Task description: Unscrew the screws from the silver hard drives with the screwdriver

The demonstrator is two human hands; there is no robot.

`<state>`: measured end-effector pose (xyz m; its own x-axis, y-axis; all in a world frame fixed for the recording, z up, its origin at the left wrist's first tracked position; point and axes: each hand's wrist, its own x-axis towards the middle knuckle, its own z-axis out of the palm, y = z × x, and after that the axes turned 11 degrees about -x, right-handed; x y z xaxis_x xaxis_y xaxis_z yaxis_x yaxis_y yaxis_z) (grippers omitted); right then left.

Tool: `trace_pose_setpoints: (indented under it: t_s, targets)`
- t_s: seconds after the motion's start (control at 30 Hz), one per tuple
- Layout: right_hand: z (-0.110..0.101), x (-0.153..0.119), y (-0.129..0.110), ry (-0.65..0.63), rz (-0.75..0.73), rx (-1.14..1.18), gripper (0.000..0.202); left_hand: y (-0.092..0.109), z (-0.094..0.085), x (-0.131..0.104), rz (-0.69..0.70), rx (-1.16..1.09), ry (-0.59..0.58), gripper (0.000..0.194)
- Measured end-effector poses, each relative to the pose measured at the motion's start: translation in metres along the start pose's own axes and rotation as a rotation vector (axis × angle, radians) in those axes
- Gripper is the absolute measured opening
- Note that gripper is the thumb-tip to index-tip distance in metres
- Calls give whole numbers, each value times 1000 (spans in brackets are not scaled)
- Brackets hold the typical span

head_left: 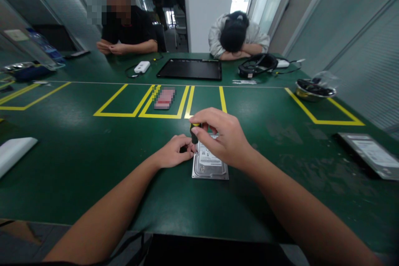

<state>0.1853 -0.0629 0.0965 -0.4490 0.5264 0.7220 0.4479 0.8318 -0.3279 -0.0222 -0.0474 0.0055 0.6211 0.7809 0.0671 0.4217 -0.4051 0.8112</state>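
A silver hard drive [209, 170] with a white label lies flat on the green table in front of me. My right hand [220, 133] is closed around the dark, yellow-banded handle of a screwdriver [195, 132]. It holds the tool upright, tip down at the drive's left edge; the hand hides part of the label. My left hand [176, 151] rests on the table at the drive's left side. Its thumb and curled fingers close on the drive's edge beside the screwdriver tip, and the exact contact is partly hidden.
Another hard drive [370, 156] lies at the right, and a white object [15, 153] at the left. Yellow tape outlines cross the table, one near a metal bowl [315, 90]. Behind are a black panel [190, 69], a headset [258, 65] and two seated people.
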Motion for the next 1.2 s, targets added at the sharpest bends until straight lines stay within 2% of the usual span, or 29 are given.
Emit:
trace_pose_setpoints:
  t_s: [0.13,0.23,0.4,0.67,0.83,0.97,1.2]
  targets:
    - [0,0,-1,-10,26,-7,13,1,0,0,4,-34,18,12]
    - [-3,1,-1,-39,-11,-5,12,1,0,-1,20,-40,27,11]
    - [-9,1,0,-82,-38,-9,22,1,0,-1,29,-24,32,8]
    - [-6,1,1,-32,-1,-29,14,0,1,-1,-7,-44,13,10]
    - [-8,1,0,-66,-27,-17,21,0,1,-1,20,-13,24,11]
    - [-7,1,-1,-58,-3,3,17,3,1,-1,-12,-27,32,13]
    - [-10,2,0,-73,-30,-21,18,1,3,-1,0,-10,21,6]
